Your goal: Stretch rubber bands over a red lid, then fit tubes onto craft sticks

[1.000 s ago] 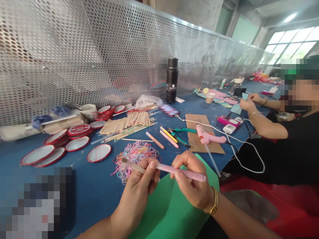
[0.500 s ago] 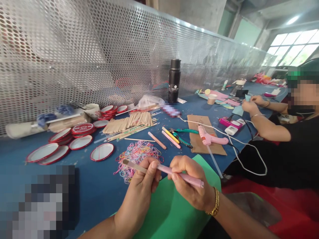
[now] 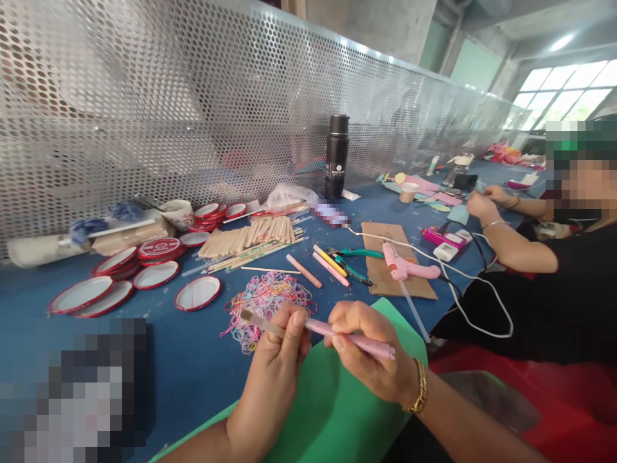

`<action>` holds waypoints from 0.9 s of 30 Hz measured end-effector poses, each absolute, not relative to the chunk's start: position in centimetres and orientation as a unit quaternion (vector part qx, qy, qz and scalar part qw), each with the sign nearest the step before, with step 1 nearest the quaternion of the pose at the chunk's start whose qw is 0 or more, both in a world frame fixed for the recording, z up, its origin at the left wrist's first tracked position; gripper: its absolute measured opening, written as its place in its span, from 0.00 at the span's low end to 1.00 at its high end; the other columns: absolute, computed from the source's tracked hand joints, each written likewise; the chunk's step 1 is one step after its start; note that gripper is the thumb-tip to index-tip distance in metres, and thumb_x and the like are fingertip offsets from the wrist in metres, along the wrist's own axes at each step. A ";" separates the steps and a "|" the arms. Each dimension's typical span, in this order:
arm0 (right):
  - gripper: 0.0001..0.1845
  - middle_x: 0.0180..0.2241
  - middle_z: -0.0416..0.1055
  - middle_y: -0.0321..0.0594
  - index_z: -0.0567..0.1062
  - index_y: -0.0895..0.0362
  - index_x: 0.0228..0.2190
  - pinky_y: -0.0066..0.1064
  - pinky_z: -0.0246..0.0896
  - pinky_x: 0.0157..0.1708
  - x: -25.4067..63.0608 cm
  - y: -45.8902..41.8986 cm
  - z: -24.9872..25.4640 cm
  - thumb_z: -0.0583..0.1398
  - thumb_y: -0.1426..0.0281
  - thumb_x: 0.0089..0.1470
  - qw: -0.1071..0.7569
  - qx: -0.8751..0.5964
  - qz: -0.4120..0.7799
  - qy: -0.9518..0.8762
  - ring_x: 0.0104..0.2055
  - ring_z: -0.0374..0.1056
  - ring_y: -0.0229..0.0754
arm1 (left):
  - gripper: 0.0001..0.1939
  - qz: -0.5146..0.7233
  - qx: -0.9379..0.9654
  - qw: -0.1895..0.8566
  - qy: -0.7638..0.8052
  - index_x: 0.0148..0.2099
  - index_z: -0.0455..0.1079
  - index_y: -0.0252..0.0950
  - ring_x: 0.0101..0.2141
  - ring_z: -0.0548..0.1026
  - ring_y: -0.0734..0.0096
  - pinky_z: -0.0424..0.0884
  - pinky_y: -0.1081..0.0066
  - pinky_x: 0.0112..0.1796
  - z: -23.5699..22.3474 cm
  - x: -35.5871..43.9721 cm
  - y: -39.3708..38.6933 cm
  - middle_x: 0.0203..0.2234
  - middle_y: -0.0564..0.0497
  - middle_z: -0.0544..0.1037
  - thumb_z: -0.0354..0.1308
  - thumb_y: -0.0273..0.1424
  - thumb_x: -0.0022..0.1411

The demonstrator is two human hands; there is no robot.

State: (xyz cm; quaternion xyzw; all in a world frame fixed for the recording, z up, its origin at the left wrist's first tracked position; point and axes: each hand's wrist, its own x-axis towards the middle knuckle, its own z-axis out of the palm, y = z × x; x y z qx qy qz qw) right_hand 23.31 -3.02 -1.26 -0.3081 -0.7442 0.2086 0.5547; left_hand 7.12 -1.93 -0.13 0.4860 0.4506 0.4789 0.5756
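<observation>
My left hand (image 3: 284, 347) is closed around a thin pale stick (image 3: 263, 325) with a dark brown tip that juts out to the left. The exact kind of stick is unclear. Pinched in my right hand (image 3: 369, 347), with a gold bracelet at the wrist, is a pink marker pen (image 3: 371, 345). The marker's far end meets my left fingers, which hide its tip. Beneath both hands lies a green sheet (image 3: 337, 399). A tangle of coloured rubber bands (image 3: 270, 292) is just beyond my left hand.
Markers (image 3: 332, 263), teal-handled pliers (image 3: 354, 263) and a pink glue gun (image 3: 409, 267) on cardboard (image 3: 380, 235) lie ahead. Wooden sticks (image 3: 250, 236) and red-rimmed lids (image 3: 197, 294) are at left. A black bottle (image 3: 337, 157) stands by the perforated screen. A co-worker (image 3: 525, 238) sits at right.
Both hands keep nearly the same hold on the stick and the marker. The view shifts slightly, and more of the green sheet shows at lower left.
</observation>
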 end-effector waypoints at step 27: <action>0.11 0.42 0.76 0.53 0.80 0.61 0.42 0.39 0.68 0.44 23.7 4.3 0.6 0.56 0.74 0.64 0.086 -0.668 -0.089 -0.734 0.46 0.73 0.52 | 0.20 0.427 0.492 0.646 0.398 0.41 0.69 0.34 0.15 0.58 0.79 0.49 0.76 0.17 -0.1 6.7 -1.1 0.17 0.56 0.73 0.56 0.48 0.63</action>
